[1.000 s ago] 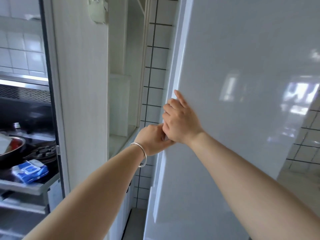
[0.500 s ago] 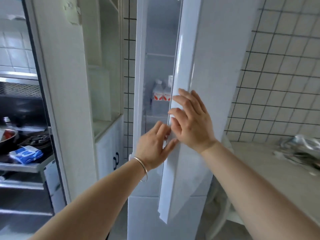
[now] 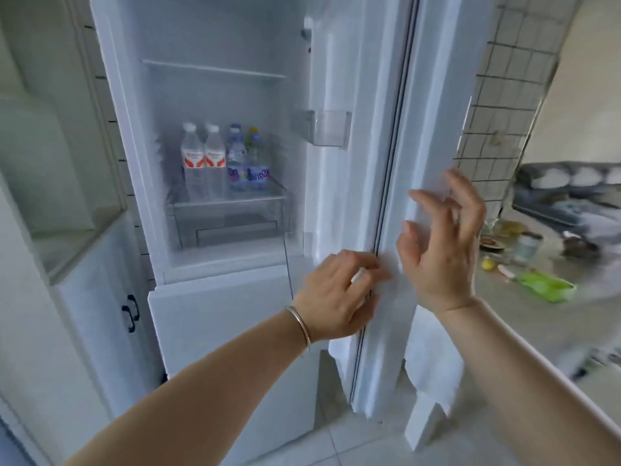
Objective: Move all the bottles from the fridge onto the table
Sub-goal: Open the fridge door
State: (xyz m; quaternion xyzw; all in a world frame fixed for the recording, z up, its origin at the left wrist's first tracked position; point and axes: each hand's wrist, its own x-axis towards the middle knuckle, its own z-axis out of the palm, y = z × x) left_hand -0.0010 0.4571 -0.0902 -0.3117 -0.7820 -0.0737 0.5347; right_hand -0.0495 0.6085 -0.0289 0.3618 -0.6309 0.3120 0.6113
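Fridge door (image 3: 376, 163) open; left hand (image 3: 336, 297) fingers curled against its edge, right hand (image 3: 440, 243) loosely spread, empty; reach at eleven o'clock for bottles (image 3: 223, 159), gripping mid-body.

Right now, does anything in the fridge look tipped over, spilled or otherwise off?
Nothing stands out. The four bottles stand upright, close together on one fridge shelf, with no puddle visible. The door bin looks empty and sits level. Both the left hand and right hand are at the open door's edge.
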